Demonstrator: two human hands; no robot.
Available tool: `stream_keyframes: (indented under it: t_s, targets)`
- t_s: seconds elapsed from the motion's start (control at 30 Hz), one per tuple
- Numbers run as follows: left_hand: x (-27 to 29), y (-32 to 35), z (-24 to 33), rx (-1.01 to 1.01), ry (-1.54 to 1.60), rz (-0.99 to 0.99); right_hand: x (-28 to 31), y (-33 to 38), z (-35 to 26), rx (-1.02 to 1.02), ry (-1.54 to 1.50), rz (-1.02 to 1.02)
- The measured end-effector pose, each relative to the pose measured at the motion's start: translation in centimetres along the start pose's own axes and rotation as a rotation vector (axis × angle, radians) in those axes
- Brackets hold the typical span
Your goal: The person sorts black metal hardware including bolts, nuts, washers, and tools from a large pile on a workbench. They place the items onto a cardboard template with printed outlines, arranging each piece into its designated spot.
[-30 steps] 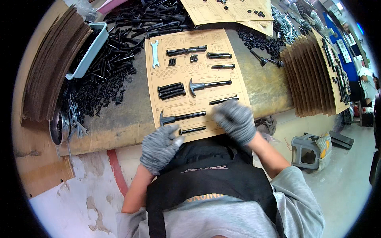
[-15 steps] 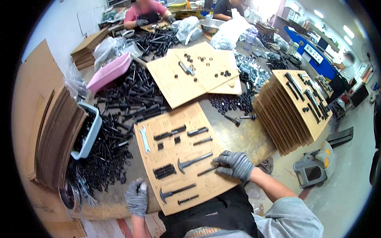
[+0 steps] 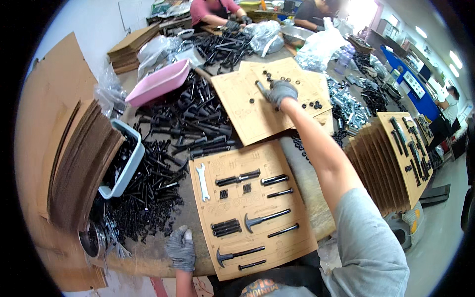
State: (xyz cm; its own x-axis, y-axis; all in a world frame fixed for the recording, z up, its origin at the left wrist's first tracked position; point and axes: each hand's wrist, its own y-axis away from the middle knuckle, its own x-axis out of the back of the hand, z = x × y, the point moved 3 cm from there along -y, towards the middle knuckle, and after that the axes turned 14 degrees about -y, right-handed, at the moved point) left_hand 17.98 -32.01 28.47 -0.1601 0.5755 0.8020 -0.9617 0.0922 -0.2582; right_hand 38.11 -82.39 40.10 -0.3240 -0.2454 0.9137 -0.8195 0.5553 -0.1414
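Observation:
A brown cardboard sheet (image 3: 292, 232) lies at the near table edge, holding black bolts, two black hammers (image 3: 264, 219) and a silver wrench (image 3: 201, 181) in printed slots. My gloved left hand (image 3: 181, 247) rests flat on the table's front edge, just left of that sheet, holding nothing. My gloved right hand (image 3: 280, 92) is stretched far forward over a second cardboard sheet (image 3: 247, 119). It touches a dark bolt-like part (image 3: 261, 87) among small black washers (image 3: 273, 76); whether it grips the part is unclear.
A big heap of black bolts (image 3: 193, 123) covers the table's middle and left, with a grey bin (image 3: 127, 163) and a pink tray (image 3: 157, 84). Cardboard stacks stand at left (image 3: 79, 163) and right (image 3: 396, 158). Two other people work at the far end.
My right hand has left the near sheet and reached far forward to the second sheet. My left hand stays at the table's front edge. The view has tilted up.

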Motion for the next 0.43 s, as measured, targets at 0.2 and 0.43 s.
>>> stream_keyframes:
  t_s: [0.2,0.43]
  targets:
    - [0.1,0.0,-0.2,-0.016,0.028,0.015,-1.7,-3.6,-2.5,-0.026,0.19,-0.129]
    - [-0.1,-0.5,-0.2,-0.045,-0.019,0.005,-0.9,-7.5,-0.2,-0.004,-0.022,-0.007]
